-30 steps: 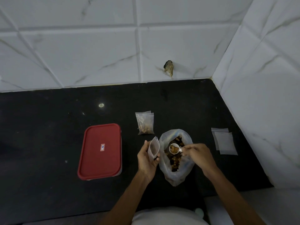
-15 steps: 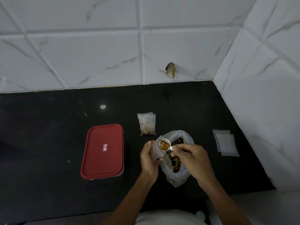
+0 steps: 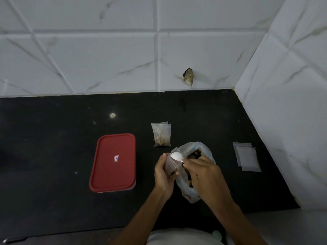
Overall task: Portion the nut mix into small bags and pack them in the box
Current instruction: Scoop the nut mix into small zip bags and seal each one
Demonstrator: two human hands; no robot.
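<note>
Left hand (image 3: 163, 175) grip pinching small bag (image 3: 171, 162), right hand (image 3: 205, 174) grip pinching white scoop (image 3: 176, 156) tipped at its mouth

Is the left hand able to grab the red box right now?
Probably not yet: the left hand is holding a small bag open. The red box sits close beside it, nothing between.

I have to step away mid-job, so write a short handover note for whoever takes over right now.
Left hand: holds a small bag open.
Right hand: holds the white scoop, tipped over that bag's mouth.
Big nut mix bag: open on the counter under the right hand.
Done: filled bags lie behind it.
Left: finish and seal this bag, fill the empty bags at right, open the red-lidded box, which is shut, and pack everything.
</note>
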